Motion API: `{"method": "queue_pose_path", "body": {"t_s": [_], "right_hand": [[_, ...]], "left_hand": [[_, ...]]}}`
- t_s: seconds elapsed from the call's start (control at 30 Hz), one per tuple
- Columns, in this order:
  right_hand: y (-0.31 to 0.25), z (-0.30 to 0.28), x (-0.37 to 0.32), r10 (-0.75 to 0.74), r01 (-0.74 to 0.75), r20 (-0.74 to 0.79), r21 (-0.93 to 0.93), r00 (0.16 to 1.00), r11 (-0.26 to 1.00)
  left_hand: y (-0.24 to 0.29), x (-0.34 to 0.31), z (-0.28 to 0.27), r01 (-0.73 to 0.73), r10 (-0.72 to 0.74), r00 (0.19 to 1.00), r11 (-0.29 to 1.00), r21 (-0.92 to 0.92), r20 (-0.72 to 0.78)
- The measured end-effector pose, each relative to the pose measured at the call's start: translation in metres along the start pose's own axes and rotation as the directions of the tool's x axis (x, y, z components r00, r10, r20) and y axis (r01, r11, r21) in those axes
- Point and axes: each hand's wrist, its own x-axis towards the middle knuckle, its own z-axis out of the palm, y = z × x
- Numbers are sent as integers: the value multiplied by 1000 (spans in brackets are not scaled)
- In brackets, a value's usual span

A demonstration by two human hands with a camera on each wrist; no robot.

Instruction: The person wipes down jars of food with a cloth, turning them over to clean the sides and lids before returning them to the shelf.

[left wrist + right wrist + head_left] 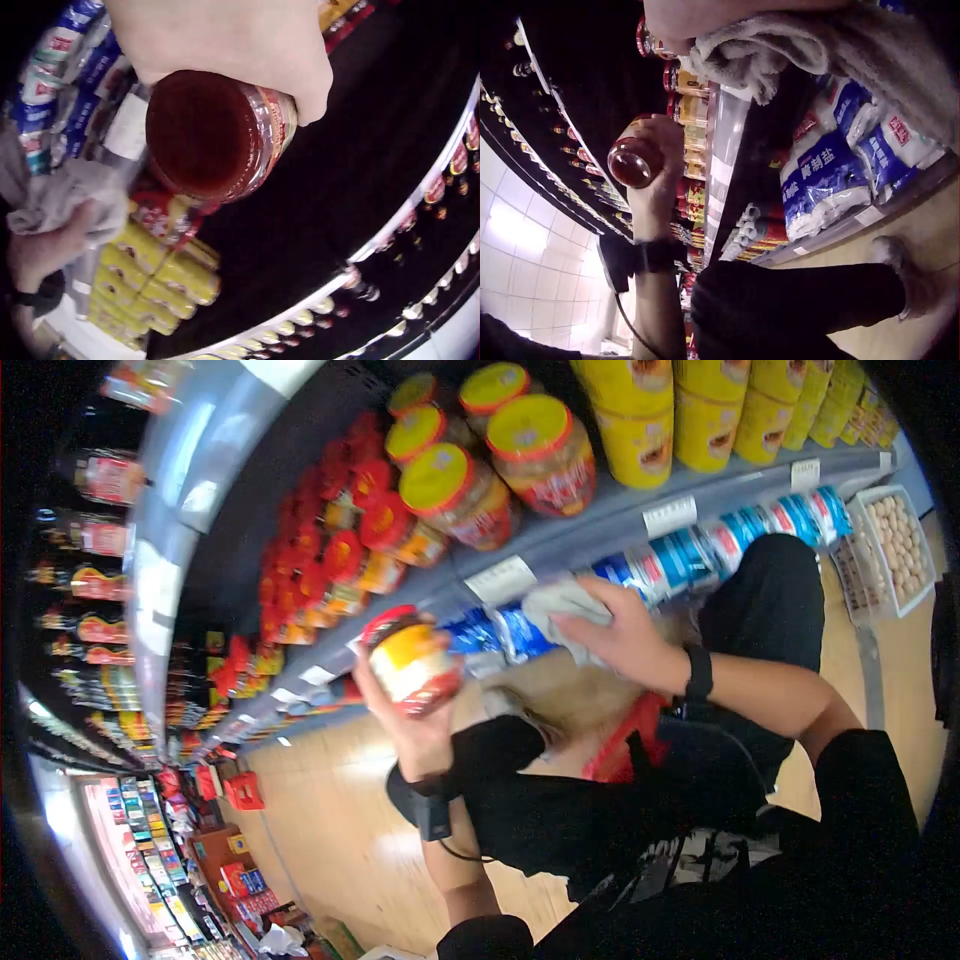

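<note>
My left hand (412, 728) grips a glass jar (412, 665) with a red lid and a yellow-and-white label, up off the shelf. Dark red contents show through the jar's base (199, 139) in the left wrist view. In my right hand (640, 638) is a bunched grey cloth (565, 610), pinched between thumb and fingers. The cloth hangs near the shelf edge, to the right of the jar and apart from it. Closest to the cloth are blue-and-white plastic packets (825, 180) on the lower shelf.
Red-lidded jars (345, 555) stand in rows on the upper shelf beside bigger yellow-lidded jars (435, 480). Yellow tubs (710, 420) are stacked farther right. A white basket (900, 550) of round, pale brown items stands at the lower shelf's end. Price tags (500, 578) line the shelf edge.
</note>
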Motion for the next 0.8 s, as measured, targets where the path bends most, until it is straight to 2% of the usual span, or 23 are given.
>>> {"method": "queue_pose_path", "body": {"t_s": [0.03,0.1,0.13,0.2,0.23,0.27,0.3,0.33,0.43,0.47,0.5,0.53,0.57,0.6,0.67,0.73,0.77,0.8], "right_hand": [[3,0,4,33,-33,3,-25,999,999],[9,0,4,-167,171,72,-64,983,983],[12,-2,1,-124,135,106,-102,987,986],[13,-2,-8,-166,190,155,-154,974,970],[11,-1,-12,-245,269,164,-151,956,951],[8,0,-17,-223,253,191,-147,956,956],[6,0,-20,-398,467,291,-226,870,855],[3,0,-22,-545,661,396,-269,739,701],[-6,-2,-29,-537,698,476,-280,697,659],[-8,-3,-29,-529,711,504,-290,683,641],[-10,-2,-29,-565,762,536,-271,627,589],[-12,-2,-31,-562,758,535,-273,631,592],[-13,-3,-33,-567,790,574,-266,590,553],[-13,-2,-35,-569,819,612,-256,549,514],[-9,0,-35,-594,806,565,-260,574,531],[-6,-5,-30,-516,711,517,-309,683,632],[3,-5,-29,-519,672,445,-326,730,665],[5,-6,-25,-520,673,445,-330,729,662]], "left_hand": [[-25,-6,0,79,-77,996,996,50,-32],[-61,-13,-6,218,-210,974,972,89,-90],[-79,-14,-9,276,-267,955,959,57,-133],[-92,-19,-12,311,-301,950,938,153,-82],[-97,-22,-8,295,-280,954,941,165,-110],[-99,-23,-7,277,-254,958,941,195,-135],[-104,-22,-18,297,-286,954,944,143,-91],[-107,-21,-18,293,-283,953,953,79,-111],[-110,-22,-23,316,-302,942,944,91,-144],[-111,-22,-22,265,-242,957,953,146,-159],[-112,-23,-21,217,-184,968,955,202,-169],[-112,-24,-20,170,-126,976,951,258,-177],[-110,-26,-17,112,-63,988,921,374,-142],[-109,-27,-14,116,-66,987,920,375,-144],[-109,-30,-8,-5,37,998,839,543,-49],[-108,-30,-13,12,17,999,821,571,-45],[-111,-30,-18,-4,26,999,821,571,-31],[-113,-28,-20,-24,37,999,821,571,-12]]}}
